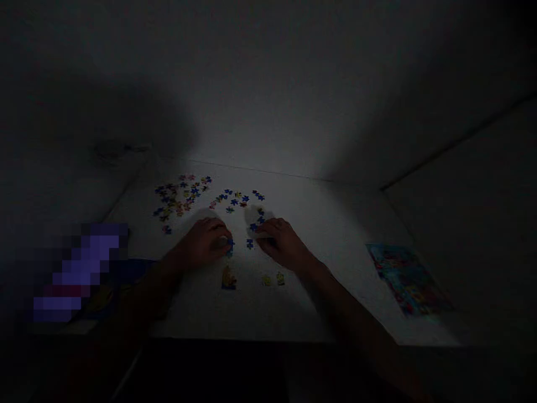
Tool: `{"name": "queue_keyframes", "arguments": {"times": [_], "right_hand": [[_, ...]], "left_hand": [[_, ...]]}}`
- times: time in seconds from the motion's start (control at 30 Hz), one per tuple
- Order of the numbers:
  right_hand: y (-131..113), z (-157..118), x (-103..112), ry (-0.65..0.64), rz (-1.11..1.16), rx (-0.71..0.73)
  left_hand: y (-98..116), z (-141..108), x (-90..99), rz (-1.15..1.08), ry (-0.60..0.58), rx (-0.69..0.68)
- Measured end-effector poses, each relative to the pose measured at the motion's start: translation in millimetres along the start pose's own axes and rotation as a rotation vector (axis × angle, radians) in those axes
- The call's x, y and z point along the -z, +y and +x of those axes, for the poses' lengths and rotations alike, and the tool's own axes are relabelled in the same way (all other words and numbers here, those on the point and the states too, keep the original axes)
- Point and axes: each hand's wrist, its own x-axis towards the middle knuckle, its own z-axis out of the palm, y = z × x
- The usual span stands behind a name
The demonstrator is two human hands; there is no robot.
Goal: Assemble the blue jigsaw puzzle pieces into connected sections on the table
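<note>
The light is dim. My left hand (206, 242) is curled over the white table, its thumb and fingertips closed on a blue jigsaw puzzle piece (230, 247). My right hand (282, 242) rests to the right with bent fingers, and its fingertips touch another blue puzzle piece (254, 227). Between the hands lies a loose blue piece (250, 244). Closer to me is a small yellow and blue joined section (229, 277), with two yellowish pieces (280, 278) to its right. Part of what lies under the right fingers is hidden.
Many loose puzzle pieces (178, 198) spread at the back left, and several more (237, 198) form an arc beyond my hands. A colourful picture sheet (406, 280) lies at the right. A blue and yellow item (126, 274) sits partly under my left forearm. Walls border the table (331, 224).
</note>
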Motion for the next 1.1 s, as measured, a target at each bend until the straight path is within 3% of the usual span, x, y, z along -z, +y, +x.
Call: {"name": "queue_keyframes", "arguments": {"times": [0.23, 0.5, 1.1], "right_hand": [[24.9, -2.8, 19.2, -0.061, 0.064, -0.054], [12.3, 0.6, 18.3, -0.175, 0.081, -0.010], [17.6, -0.4, 16.8, -0.221, 0.104, -0.032]], "left_hand": [[-1.5, 4.1, 0.4, 0.017, -0.009, 0.000], [-1.3, 1.5, -0.3, 0.041, 0.028, -0.017], [-2.5, 2.2, -2.2, 0.078, 0.115, 0.068]]}}
